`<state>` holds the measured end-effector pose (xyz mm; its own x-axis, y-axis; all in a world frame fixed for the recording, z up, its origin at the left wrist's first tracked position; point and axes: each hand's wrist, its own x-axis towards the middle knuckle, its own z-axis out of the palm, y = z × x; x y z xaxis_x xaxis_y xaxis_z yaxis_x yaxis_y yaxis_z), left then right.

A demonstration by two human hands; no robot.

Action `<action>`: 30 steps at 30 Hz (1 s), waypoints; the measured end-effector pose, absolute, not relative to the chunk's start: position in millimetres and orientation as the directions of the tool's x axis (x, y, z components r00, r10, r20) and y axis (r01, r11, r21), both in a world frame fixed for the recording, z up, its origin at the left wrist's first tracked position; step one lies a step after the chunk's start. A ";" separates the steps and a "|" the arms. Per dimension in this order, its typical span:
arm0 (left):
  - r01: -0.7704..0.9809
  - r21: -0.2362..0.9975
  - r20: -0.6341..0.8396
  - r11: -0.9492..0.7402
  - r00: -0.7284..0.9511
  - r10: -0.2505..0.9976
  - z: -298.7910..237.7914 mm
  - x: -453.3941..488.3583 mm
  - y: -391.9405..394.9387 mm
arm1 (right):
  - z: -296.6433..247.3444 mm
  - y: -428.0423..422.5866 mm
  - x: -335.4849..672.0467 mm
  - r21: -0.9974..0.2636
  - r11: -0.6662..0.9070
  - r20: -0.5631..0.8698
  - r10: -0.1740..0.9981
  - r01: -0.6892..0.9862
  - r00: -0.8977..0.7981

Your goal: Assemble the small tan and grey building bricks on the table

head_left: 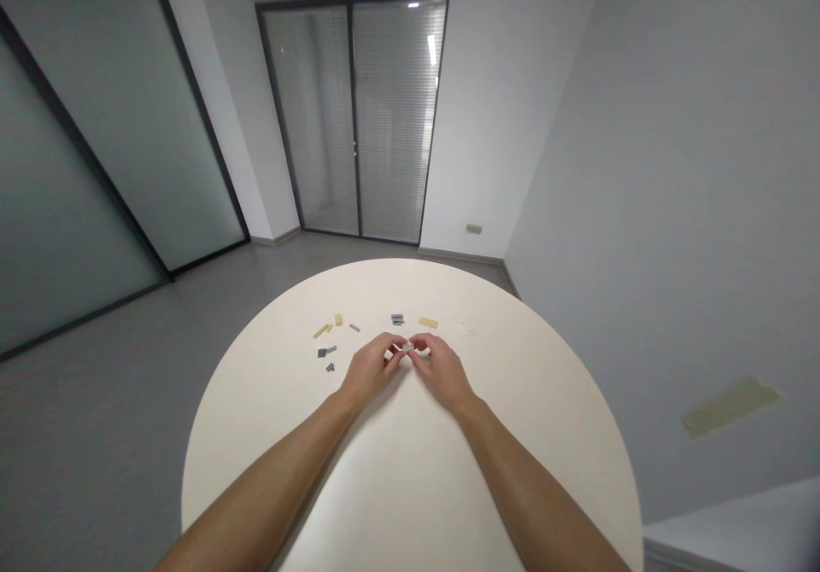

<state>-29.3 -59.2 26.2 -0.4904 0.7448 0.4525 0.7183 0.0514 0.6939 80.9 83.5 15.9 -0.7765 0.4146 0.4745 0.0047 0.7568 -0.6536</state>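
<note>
Pinching one tiny grey piece between left hand and right hand, fingertips closed on it, just above the round table. Probably early days, judging by loose tan bits and grey bits scattered just beyond.

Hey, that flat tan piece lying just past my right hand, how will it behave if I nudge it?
The flat tan piece looks small and thin, so probably light and stiff. Lying flat on the smooth table, it would likely slide rather than roll or tip. Its low profile may make pinching it fiddly.
</note>
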 end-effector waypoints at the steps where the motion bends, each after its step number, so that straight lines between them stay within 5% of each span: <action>1: 0.714 0.698 0.454 0.045 -0.490 0.744 26.1 -29.2 -59.0 | 15.9 83.5 80.9 -0.652 0.758 0.472 0.411 0.005 -0.780; 30: 0.743 0.667 0.488 0.053 -0.490 0.722 25.8 -30.2 -59.3 | 17.5 82.4 82.3 -0.626 0.780 0.422 0.344 0.005 -0.839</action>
